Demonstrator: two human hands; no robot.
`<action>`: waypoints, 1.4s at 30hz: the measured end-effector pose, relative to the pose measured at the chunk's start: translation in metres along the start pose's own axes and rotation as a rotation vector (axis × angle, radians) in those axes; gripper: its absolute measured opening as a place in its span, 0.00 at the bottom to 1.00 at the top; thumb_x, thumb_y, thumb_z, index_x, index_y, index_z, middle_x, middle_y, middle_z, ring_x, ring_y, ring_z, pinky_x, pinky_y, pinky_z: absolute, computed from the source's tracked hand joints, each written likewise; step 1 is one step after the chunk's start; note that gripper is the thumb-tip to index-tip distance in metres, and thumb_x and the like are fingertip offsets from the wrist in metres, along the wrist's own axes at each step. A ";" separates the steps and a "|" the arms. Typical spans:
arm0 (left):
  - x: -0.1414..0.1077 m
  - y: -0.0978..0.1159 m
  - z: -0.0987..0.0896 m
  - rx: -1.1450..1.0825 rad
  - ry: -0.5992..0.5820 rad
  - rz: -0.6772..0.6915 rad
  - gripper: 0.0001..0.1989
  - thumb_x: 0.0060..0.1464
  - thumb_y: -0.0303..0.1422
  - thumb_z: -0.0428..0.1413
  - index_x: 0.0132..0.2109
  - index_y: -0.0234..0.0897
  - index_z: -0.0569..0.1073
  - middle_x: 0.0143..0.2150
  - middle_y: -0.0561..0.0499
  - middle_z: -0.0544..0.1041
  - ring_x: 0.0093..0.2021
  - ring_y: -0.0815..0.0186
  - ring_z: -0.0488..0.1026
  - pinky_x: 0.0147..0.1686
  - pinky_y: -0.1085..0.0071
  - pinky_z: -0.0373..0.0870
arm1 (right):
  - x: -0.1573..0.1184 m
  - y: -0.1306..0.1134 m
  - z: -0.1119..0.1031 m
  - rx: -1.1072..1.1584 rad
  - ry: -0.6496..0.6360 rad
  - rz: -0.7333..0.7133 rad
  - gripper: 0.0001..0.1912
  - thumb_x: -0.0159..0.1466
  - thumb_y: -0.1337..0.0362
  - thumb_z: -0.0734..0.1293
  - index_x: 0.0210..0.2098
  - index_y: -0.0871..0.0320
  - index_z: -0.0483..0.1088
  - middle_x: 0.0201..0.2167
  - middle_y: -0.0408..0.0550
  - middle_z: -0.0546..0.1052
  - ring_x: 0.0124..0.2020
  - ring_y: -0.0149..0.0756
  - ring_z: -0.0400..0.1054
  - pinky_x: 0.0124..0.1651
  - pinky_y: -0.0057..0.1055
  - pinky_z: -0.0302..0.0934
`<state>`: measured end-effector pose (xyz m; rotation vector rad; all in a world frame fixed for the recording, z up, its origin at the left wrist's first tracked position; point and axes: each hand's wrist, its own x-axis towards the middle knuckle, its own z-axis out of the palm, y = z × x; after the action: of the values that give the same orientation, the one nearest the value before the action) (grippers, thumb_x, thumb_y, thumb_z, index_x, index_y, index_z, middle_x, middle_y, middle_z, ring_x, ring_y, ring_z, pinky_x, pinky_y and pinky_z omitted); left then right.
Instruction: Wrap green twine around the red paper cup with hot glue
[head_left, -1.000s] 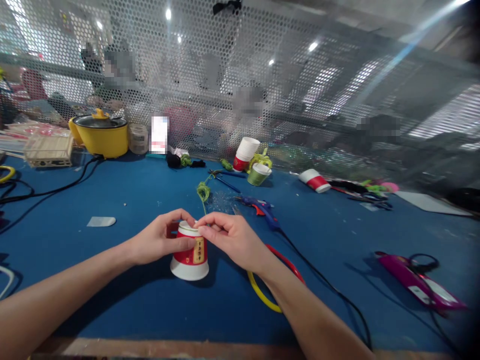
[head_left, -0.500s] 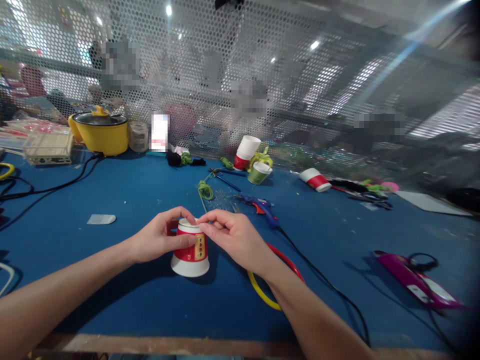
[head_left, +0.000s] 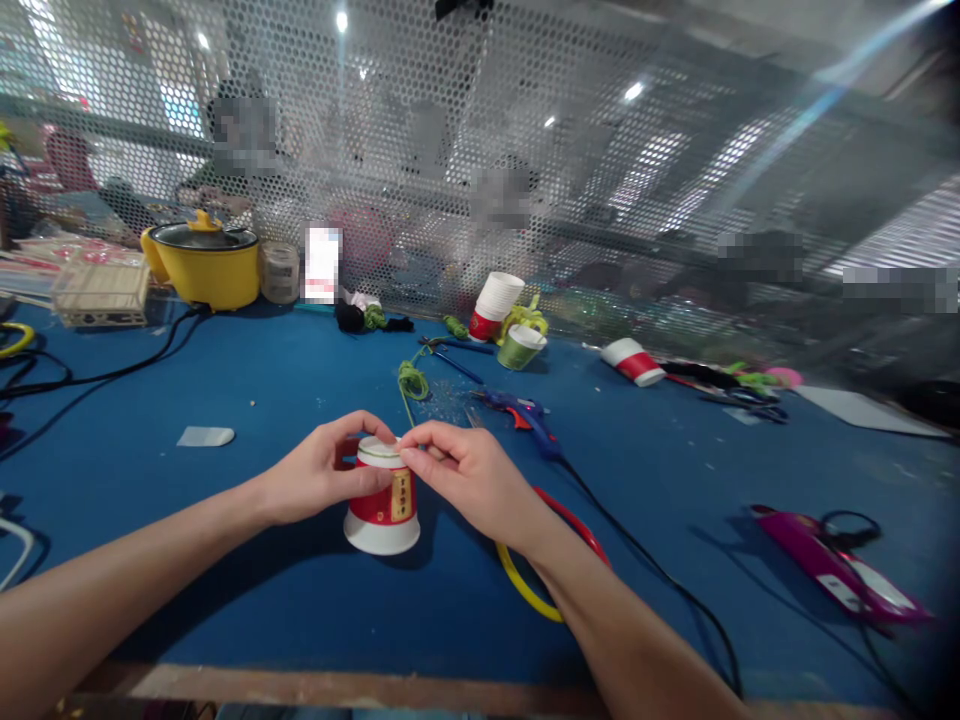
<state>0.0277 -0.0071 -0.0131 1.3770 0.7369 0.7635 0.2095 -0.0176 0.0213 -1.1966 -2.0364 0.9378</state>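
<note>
A red and white paper cup stands upside down on the blue table in front of me. My left hand is closed round its left side, thumb on the front and fingertips at the upturned base. At the right edge of that base, my right hand pinches green yarn, thumb against forefinger. A thin strand of this yarn lies along the rim of the base. Behind the cup, the strand leads back to a small tangle of green yarn. The bit between my right fingertips is mostly hidden.
A blue glue gun lies to the right, its black cord trailing forward. Red and yellow loop handles show under my right forearm. Farther back are stacked paper cups, a green cup and a yellow pot. A purple packet lies right.
Both hands stay at the cup's base with almost no movement. The whole view has shifted very slightly.
</note>
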 end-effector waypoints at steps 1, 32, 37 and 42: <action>0.000 0.000 0.000 -0.001 0.002 0.002 0.15 0.46 0.33 0.57 0.40 0.35 0.63 0.33 0.53 0.70 0.34 0.67 0.68 0.36 0.69 0.65 | 0.000 0.000 0.000 -0.006 -0.001 0.000 0.08 0.60 0.63 0.61 0.31 0.59 0.71 0.26 0.42 0.73 0.26 0.27 0.64 0.27 0.23 0.58; 0.000 0.012 -0.010 0.261 -0.066 0.060 0.17 0.46 0.32 0.57 0.44 0.35 0.65 0.40 0.50 0.69 0.39 0.65 0.68 0.39 0.67 0.66 | -0.004 -0.006 0.001 -0.079 -0.068 -0.055 0.08 0.60 0.66 0.61 0.31 0.60 0.71 0.24 0.41 0.73 0.25 0.26 0.63 0.27 0.22 0.57; -0.002 0.013 -0.008 0.282 -0.057 0.050 0.17 0.45 0.31 0.57 0.45 0.36 0.65 0.41 0.50 0.70 0.41 0.63 0.69 0.41 0.66 0.67 | -0.004 -0.006 0.001 -0.093 -0.063 -0.064 0.08 0.61 0.66 0.60 0.33 0.60 0.71 0.26 0.42 0.73 0.26 0.27 0.63 0.28 0.22 0.57; 0.000 0.012 -0.009 0.235 -0.014 0.050 0.18 0.44 0.33 0.58 0.44 0.36 0.65 0.41 0.49 0.70 0.40 0.64 0.69 0.39 0.67 0.68 | -0.005 -0.007 -0.002 -0.163 -0.069 -0.061 0.12 0.60 0.65 0.61 0.44 0.58 0.69 0.16 0.36 0.63 0.18 0.24 0.55 0.22 0.22 0.51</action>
<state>0.0201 -0.0015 -0.0018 1.6159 0.8027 0.7231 0.2094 -0.0242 0.0275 -1.1931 -2.2276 0.8069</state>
